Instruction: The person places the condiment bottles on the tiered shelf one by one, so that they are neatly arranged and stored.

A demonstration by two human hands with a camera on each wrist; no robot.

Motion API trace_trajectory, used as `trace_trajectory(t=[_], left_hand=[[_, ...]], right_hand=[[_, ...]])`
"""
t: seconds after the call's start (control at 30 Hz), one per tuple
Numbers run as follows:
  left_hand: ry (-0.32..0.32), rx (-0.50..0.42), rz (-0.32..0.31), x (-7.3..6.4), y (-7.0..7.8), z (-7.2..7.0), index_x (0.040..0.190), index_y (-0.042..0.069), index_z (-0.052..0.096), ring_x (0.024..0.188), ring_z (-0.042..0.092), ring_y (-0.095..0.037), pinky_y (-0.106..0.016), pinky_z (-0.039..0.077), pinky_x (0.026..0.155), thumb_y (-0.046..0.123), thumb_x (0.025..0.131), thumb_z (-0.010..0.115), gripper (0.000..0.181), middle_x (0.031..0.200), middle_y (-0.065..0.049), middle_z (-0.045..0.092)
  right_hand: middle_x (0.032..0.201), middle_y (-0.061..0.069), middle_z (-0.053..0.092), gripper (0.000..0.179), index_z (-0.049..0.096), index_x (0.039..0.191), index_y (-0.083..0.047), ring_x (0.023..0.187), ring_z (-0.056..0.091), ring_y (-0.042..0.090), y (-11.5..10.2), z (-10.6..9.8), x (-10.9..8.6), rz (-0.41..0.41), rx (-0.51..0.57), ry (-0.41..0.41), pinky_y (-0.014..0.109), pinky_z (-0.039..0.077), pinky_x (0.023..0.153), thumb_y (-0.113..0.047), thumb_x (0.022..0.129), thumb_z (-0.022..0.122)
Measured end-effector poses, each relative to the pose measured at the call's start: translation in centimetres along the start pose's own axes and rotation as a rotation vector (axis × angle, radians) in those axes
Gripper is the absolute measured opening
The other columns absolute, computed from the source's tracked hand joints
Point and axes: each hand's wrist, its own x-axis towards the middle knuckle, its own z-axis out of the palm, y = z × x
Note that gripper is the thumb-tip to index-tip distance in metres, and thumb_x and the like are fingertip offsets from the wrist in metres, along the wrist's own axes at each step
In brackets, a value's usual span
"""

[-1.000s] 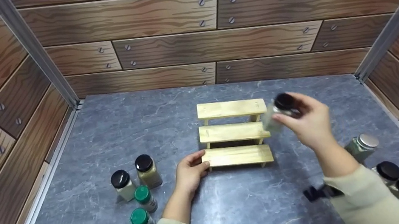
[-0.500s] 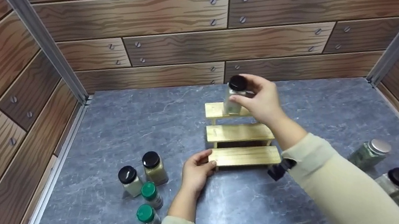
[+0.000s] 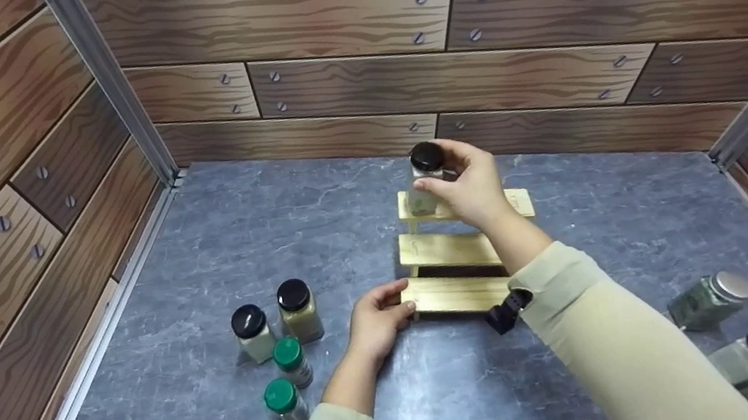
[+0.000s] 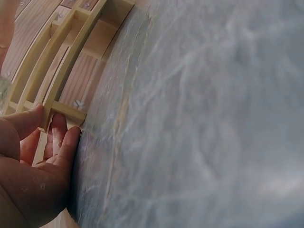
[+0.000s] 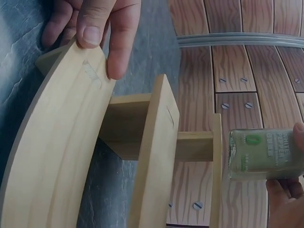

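Right hand (image 3: 474,183) pinches black-capped jar (image 5: 263,154) just above left end of rack's narrow top tier (image 5: 217,171), left hand (image 3: 375,324) gripping bottom tier (image 3: 456,294); off-centre release would likely tip it over.

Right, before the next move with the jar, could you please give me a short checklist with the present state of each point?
1. Jar secured: ok, pinched in the right grip.
2. Jar upright: ok, its black lid is on top.
3. Lid tightness: cannot tell.
4. Rack steadied: ok, the left grip pinches the left end of its lowest step.
5. Jar resting on the top step: not ok, the right wrist view shows a gap below its base.
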Motion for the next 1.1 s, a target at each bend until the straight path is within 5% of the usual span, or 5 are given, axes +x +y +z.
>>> trace_trajectory(t=[0.33, 0.63, 0.87, 1.1], left_hand=[[-0.011, -0.005, -0.002, -0.2, 0.1, 0.0, 0.133, -0.013, 0.064, 0.085, 0.069, -0.013, -0.024, 0.057, 0.067, -0.009, 0.091, 0.073, 0.044, 0.115, -0.024, 0.074], [-0.019, 0.0, 0.003, 0.2, 0.2, 0.3, 0.133, -0.012, 0.065, 0.085, 0.068, -0.013, -0.024, 0.057, 0.066, -0.009, 0.09, 0.074, 0.043, 0.114, -0.023, 0.074], [-0.007, 0.005, -0.028, 0.1, 0.0, -0.4, 0.134, -0.01, 0.065, 0.085, 0.068, -0.013, -0.024, 0.058, 0.068, -0.009, 0.091, 0.074, 0.044, 0.114, -0.021, 0.074], [-0.025, 0.002, -0.033, -0.1, 0.2, -0.3, 0.137, -0.011, 0.063, 0.088, 0.07, -0.016, -0.028, 0.06, 0.07, -0.007, 0.092, 0.075, 0.047, 0.12, -0.026, 0.072]], right_hand=[[0.117, 0.021, 0.073, 0.059, 0.067, 0.132, 0.005, 0.105, 0.07, 0.025, 0.4, 0.7, 0.1, 0.042, 0.001, -0.013, 0.024, 0.058, 0.092, 0.005, 0.079, 0.09], [0.136, 0.025, 0.065, 0.074, 0.056, 0.145, 0.008, 0.127, 0.063, 0.037, 0.3, -1.6, -1.1, 0.039, 0.045, 0.013, 0.039, 0.05, 0.112, 0.004, 0.08, 0.09], [0.128, 0.029, 0.068, 0.06, 0.062, 0.135, 0.013, 0.116, 0.067, 0.014, 1.4, -8.0, -7.3, -0.042, 0.011, 0.214, 0.031, 0.052, 0.107, 0.016, 0.079, 0.084], [0.116, -0.013, 0.071, 0.058, 0.067, 0.127, 0.014, 0.112, 0.066, 0.006, 2.3, -18.8, -15.5, -0.104, -0.224, 0.543, 0.019, 0.05, 0.104, 0.022, 0.072, 0.085]])
